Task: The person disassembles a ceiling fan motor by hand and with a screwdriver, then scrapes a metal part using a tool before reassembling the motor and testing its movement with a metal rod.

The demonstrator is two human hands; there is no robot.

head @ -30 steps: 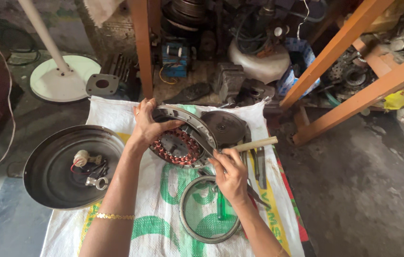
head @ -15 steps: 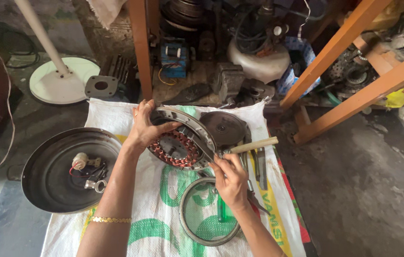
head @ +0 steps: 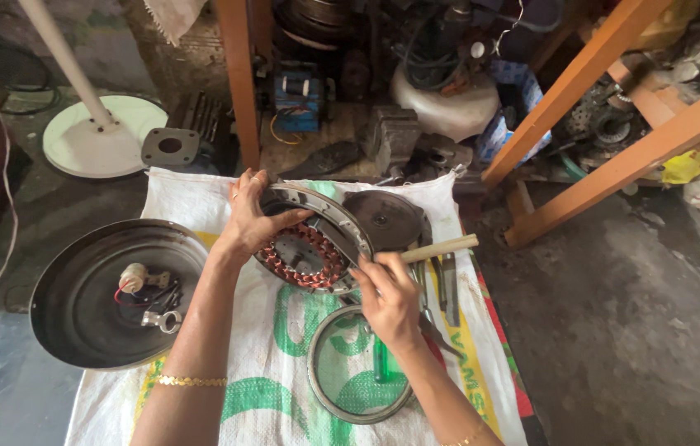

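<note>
Left hand (head: 253,221) fingers clamp rim of tilted motor housing (head: 314,239); right hand (head: 389,297) fingers pinch wooden stick (head: 439,248). Housing likely heavy, rigid; copper windings (head: 300,266) fragile—grip rim.

Coppery stator windings (head: 305,263), wooden tool handle (head: 441,248), woven plastic sack (head: 276,347).

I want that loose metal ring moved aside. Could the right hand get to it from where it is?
Probably yes: the right hand hovers just above the metal ring with nothing between, but it grips a wooden-handled tool.
</note>
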